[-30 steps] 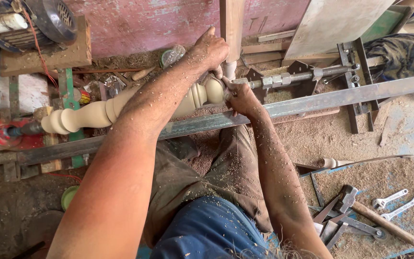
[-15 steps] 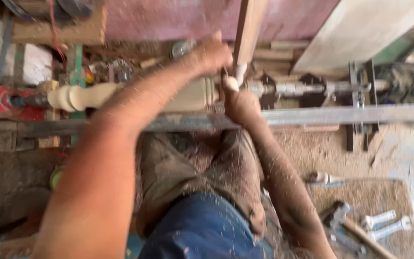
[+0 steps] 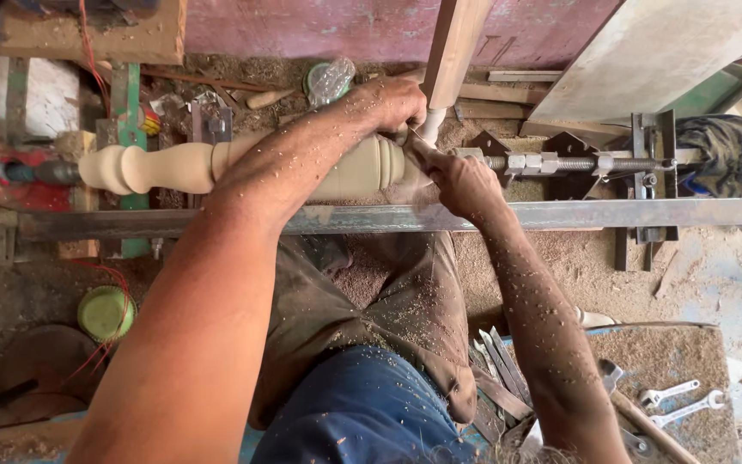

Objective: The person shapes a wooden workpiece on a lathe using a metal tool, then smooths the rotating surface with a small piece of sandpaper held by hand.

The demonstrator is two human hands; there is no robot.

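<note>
While the left hand [image 3: 392, 103] cups the turned spindle [image 3: 173, 166], the right hand [image 3: 461, 180] pinches its end.

Floor [image 3: 697, 266]: earthen, covered in sawdust. Lying on it: green round lid [image 3: 105, 313] (left side), two wrenches [image 3: 678, 404] on a mat at lower right, flat chisels [image 3: 501, 365] beside the knee, long steel rail [image 3: 560, 215] across the middle.

Two wrenches [image 3: 678, 404] lie on sawdust; a green lid [image 3: 106, 312] sits opposite.
</note>
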